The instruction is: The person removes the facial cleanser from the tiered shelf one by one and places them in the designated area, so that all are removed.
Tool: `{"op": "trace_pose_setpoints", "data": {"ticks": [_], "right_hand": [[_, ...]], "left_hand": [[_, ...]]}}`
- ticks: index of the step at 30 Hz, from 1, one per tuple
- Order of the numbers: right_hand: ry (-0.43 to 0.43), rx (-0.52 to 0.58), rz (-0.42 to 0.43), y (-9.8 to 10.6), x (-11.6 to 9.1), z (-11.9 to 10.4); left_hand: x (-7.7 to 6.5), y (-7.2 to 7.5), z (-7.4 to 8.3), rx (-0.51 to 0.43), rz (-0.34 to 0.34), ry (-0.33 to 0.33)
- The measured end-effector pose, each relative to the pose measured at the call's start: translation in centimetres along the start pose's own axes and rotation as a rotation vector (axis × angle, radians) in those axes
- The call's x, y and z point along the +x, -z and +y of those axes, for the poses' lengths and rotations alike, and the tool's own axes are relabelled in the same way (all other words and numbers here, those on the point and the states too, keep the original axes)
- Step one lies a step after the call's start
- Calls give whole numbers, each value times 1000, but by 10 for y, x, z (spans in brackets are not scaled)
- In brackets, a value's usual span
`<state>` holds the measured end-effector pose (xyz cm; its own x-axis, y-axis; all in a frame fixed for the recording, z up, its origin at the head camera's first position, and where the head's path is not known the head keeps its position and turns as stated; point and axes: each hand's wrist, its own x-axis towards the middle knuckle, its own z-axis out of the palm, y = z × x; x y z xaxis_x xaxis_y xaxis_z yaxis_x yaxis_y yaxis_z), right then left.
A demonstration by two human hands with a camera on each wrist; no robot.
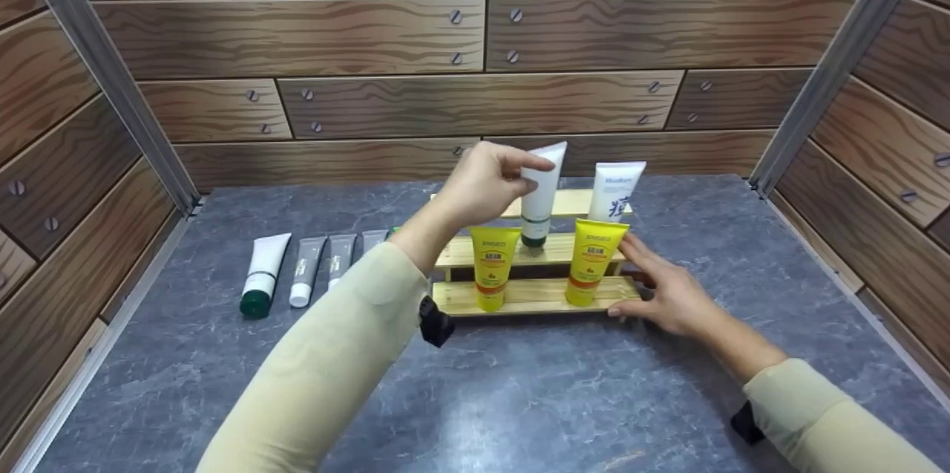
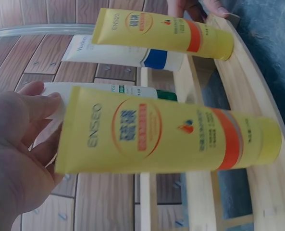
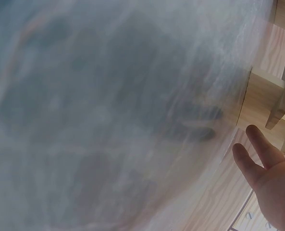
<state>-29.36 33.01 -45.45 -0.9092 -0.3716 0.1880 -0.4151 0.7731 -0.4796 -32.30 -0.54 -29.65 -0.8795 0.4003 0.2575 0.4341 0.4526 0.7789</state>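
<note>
My left hand (image 1: 482, 187) pinches the upper end of a white tube with a dark green cap (image 1: 540, 198), held nearly upright at the middle step of the wooden tiered rack (image 1: 534, 302). Whether the cap touches the step I cannot tell. At the rack's right end, my right hand (image 1: 672, 298) grips the edge, thumb in front and other fingers behind. Two yellow tubes (image 1: 491, 265) (image 1: 594, 261) stand on the front step. Behind the right one stands a white tube with blue lettering (image 1: 616, 187). In the left wrist view the near yellow tube (image 2: 166, 134) partly covers the held tube.
Left of the rack, another white tube with a green cap (image 1: 263, 276) and several grey tubes with white caps (image 1: 306, 272) lie on the grey marbled table (image 1: 519, 399). Wood-patterned walls (image 1: 386, 35) enclose the back and sides.
</note>
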Motion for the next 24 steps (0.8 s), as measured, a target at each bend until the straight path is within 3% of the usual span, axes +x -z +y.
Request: {"op": "trace_pose_setpoints", "data": {"ticks": [12,24], "right_hand": [[-25,-1,-23,-1,2,-1],[-30,-6,-29,1,1,-1]], "left_hand": [[-20,48,-4,-53,138,17],[-50,94,-23,-65,251,0]]}}
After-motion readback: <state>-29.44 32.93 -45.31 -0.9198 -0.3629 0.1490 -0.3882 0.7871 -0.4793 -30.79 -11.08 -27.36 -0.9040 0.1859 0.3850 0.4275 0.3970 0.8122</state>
